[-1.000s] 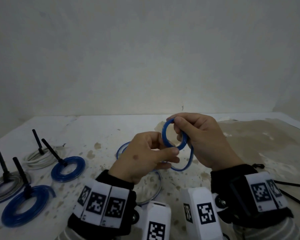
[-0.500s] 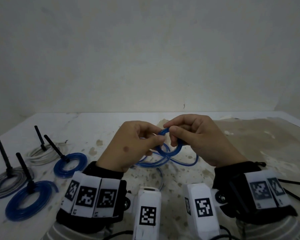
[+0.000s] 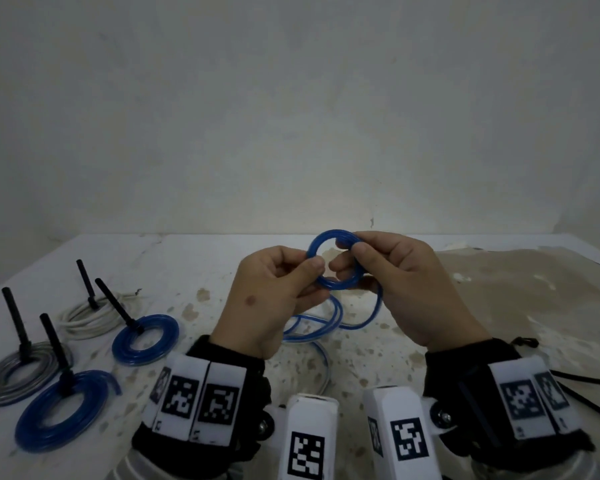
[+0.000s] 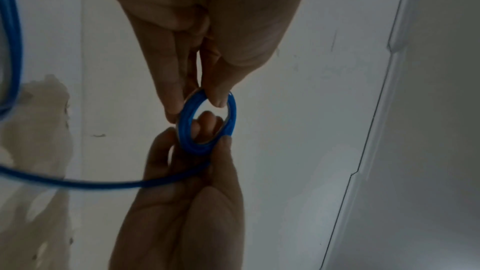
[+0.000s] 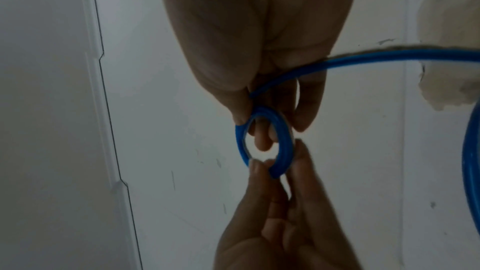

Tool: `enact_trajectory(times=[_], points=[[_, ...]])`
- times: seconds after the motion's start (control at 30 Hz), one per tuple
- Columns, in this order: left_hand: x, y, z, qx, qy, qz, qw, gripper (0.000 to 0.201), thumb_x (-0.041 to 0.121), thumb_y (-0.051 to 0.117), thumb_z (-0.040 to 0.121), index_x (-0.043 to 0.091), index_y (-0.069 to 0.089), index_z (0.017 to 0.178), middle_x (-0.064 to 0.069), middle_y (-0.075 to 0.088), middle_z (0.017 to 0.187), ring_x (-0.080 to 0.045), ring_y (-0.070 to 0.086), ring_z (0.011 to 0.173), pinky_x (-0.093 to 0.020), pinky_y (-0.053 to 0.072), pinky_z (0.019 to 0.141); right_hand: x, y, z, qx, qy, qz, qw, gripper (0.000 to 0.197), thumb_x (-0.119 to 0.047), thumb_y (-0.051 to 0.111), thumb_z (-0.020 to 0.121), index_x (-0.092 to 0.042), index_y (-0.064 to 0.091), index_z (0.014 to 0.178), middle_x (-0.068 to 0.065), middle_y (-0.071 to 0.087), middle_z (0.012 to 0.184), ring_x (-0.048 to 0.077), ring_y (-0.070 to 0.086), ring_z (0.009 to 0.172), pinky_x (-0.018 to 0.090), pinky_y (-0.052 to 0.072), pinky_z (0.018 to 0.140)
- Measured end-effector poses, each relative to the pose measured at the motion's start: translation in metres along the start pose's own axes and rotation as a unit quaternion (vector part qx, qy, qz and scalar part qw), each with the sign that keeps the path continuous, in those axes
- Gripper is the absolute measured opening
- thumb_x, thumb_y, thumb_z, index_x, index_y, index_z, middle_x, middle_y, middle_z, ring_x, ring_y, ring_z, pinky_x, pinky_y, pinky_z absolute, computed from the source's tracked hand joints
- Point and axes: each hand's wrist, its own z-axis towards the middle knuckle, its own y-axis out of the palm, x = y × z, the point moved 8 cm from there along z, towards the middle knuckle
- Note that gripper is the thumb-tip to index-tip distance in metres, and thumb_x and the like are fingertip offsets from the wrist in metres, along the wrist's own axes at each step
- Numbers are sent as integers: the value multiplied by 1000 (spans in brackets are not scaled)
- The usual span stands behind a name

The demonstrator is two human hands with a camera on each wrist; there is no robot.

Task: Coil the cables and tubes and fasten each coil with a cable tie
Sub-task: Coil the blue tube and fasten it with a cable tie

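A thin blue tube is partly wound into a small coil (image 3: 333, 259) held upright above the table, between both hands. My left hand (image 3: 312, 268) pinches the coil's left side with thumb and fingers. My right hand (image 3: 352, 247) pinches its top right side. The rest of the tube (image 3: 312, 327) hangs from under the right hand and lies in loose loops on the table. In the left wrist view the left hand (image 4: 197, 104) grips the coil (image 4: 187, 130) from above. In the right wrist view the right hand (image 5: 270, 124) holds the coil (image 5: 284, 141), and the free tube (image 5: 389, 56) runs off to the right.
At the left of the white table (image 3: 222, 258) lie several tied coils, each with a black cable tie standing up: a small blue one (image 3: 145, 341), a white one (image 3: 87, 318), a grey one (image 3: 18, 379) and a larger blue one (image 3: 63, 410). Loose black cable ties (image 3: 589, 382) lie at the right edge.
The hands dipped together toward the table, then rose again. The coil now stands higher and faces me, with the left hand pinching its left side.
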Motion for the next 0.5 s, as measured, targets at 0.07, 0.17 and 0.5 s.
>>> enact_trajectory(times=[0.07, 0.17, 0.5], points=[[-8, 11, -3, -33, -17, 15, 999, 7, 7, 60, 85, 5, 60, 78, -3, 70, 65, -13, 69, 65, -22, 57, 61, -4, -5, 0, 16, -14, 25, 999, 23, -4, 45, 93, -12, 66, 92, 3, 68, 68, 14, 61, 63, 22, 54, 64], [-22, 24, -9, -90, -48, 101, 990, 11, 13, 63, 84, 3, 62, 79, -11, 71, 77, -14, 70, 71, -27, 58, 67, -9, -11, 0, 16, -16, 22, 999, 20, -3, 47, 92, -9, 66, 94, 4, 66, 62, 13, 55, 53, 21, 50, 56], [4, 26, -12, -178, 28, 172, 968, 14, 17, 63, 79, 17, 70, 92, -9, 74, 84, -18, 72, 78, -24, 56, 72, -12, -4, -5, -66, -13, -62, 996, 19, 0, 51, 90, -12, 66, 91, 6, 64, 59, 16, 44, 46, 22, 41, 49]])
